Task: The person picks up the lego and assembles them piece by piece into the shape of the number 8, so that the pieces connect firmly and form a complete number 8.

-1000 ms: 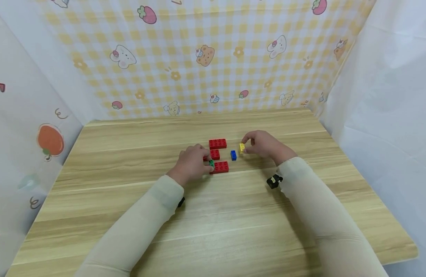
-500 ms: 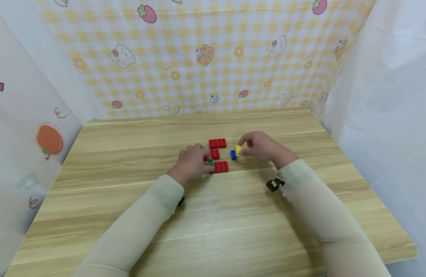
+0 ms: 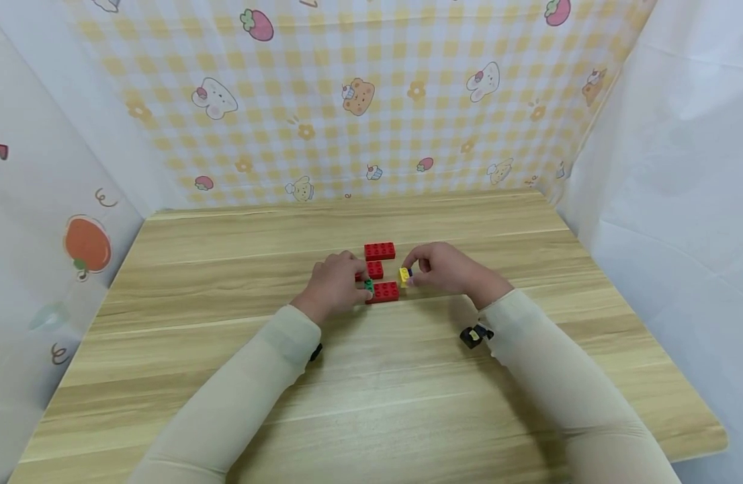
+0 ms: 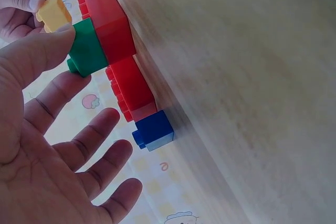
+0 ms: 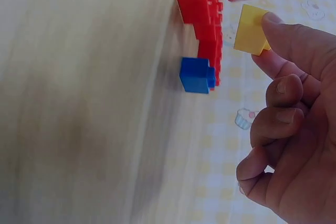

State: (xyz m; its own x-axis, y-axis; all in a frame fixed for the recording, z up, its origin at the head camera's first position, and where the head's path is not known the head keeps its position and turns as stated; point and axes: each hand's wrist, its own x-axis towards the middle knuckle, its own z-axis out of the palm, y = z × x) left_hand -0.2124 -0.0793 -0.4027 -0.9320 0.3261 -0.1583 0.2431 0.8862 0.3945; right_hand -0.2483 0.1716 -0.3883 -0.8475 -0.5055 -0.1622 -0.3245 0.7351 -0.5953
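Wood-grain desk (image 3: 371, 383) before a yellow-checked cloth (image 3: 323, 60); green block (image 4: 88, 48) and yellow block (image 5: 249, 29) were each held.
Left hand (image 3: 334, 286) grasped the green block between thumb and index finger, other fingers spread; it sat over the left end of the near red block (image 3: 387, 292), pressed on or just held there, couldn't tell; right hand (image 3: 447, 267) pinched the yellow block by thumb and index finger, other fingers curled, raised off the desk just right of the reds; middle red block (image 3: 375, 269) and far red block (image 3: 379, 251) lay behind the near one; blue block (image 4: 155, 132) stood on the desk, mostly hidden in the head view.
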